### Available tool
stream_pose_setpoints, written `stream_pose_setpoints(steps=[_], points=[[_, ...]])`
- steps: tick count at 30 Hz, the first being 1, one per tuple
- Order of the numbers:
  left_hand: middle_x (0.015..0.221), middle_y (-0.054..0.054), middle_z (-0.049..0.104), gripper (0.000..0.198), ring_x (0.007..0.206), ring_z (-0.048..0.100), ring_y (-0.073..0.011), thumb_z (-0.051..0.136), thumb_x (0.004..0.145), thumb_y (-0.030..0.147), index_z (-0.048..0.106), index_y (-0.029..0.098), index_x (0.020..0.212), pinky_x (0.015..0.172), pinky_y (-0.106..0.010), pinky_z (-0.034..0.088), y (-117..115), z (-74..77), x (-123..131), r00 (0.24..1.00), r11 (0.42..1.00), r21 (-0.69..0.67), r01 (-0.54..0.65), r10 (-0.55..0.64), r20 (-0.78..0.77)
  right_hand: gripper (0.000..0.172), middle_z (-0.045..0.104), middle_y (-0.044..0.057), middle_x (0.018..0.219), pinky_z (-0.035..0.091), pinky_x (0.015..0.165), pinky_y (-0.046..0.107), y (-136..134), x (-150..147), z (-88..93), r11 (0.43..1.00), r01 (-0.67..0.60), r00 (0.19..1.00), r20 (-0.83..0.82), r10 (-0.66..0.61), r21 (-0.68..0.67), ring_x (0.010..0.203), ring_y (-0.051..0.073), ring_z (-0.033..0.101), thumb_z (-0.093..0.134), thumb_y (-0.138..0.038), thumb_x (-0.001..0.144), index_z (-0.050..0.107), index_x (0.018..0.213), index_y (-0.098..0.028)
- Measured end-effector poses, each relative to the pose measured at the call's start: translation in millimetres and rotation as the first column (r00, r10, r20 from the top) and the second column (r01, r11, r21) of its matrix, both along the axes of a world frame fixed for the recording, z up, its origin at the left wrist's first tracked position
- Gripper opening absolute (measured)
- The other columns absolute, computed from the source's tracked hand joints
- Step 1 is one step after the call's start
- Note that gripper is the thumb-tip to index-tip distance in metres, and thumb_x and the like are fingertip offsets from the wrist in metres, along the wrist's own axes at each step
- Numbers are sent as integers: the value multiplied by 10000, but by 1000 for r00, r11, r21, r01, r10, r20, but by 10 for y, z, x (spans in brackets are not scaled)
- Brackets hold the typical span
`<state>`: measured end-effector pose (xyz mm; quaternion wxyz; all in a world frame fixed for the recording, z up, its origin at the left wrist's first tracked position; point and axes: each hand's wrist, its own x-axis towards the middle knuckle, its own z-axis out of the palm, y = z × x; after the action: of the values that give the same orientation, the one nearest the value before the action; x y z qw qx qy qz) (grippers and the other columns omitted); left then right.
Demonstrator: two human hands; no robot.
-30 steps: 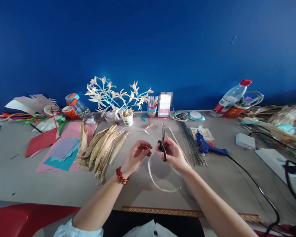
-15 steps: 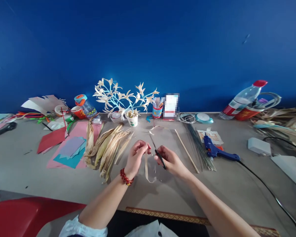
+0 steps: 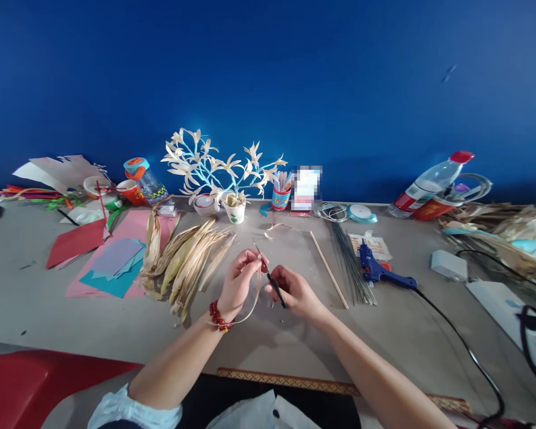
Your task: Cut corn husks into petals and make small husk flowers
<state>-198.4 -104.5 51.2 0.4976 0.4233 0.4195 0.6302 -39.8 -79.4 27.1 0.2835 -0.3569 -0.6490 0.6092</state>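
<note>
Left hand [image 3: 239, 280]: thumb and index finger pinch one end of a narrow pale strip [image 3: 253, 305]; the strip bows downward in a loop, its lower end lying across the red beaded bracelet [image 3: 218, 317] on the left wrist. Right hand [image 3: 297, 292]: fingers closed round the black handles of the scissors [image 3: 276, 291]. Blades point up and to the left, reaching the left fingertips; whether they touch the strip cannot be told. Both hands are above the grey table [image 3: 286, 351].

Right of the hands: a thin wooden stick [image 3: 329, 270] lies aslant, then a bundle of dark wires [image 3: 354, 268], then a blue glue gun [image 3: 386, 274] with its black cord running toward the near edge. Left of the hands: dried corn husks [image 3: 196, 256], spread in a sheaf; beyond them, coloured paper sheets [image 3: 116, 259].

Behind, near the blue wall [image 3: 268, 77]: branches of pale husk-like flowers [image 3: 201, 164] stand in a white cup [image 3: 235, 211]. A tilted plastic bottle [image 3: 433, 182] is at far right.
</note>
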Motion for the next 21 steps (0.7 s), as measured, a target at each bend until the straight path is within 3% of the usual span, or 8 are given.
stream_pose_setpoints(steps=[16, 21], points=[[844, -42, 630, 120, 820, 588, -168, 558, 853, 195, 638, 166, 769, 826, -307, 449, 30, -40, -19, 997, 999, -2, 40, -39, 61, 321, 472, -67, 585, 271, 487, 209, 34, 15, -96, 998, 8, 998, 63, -12, 64, 529, 89, 394, 685, -436, 802, 465, 776, -203], [817, -42, 650, 130, 805, 582, -167, 550, 834, 177, 612, 165, 720, 796, -294, 444, 44, -4, -51, 996, 998, 1, 62, -62, 59, 348, 435, -78, 562, 250, 481, 209, 70, 45, -41, 995, -15, 995, 99, 5, 100, 521, 83, 346, 706, -442, 778, 454, 742, -204]])
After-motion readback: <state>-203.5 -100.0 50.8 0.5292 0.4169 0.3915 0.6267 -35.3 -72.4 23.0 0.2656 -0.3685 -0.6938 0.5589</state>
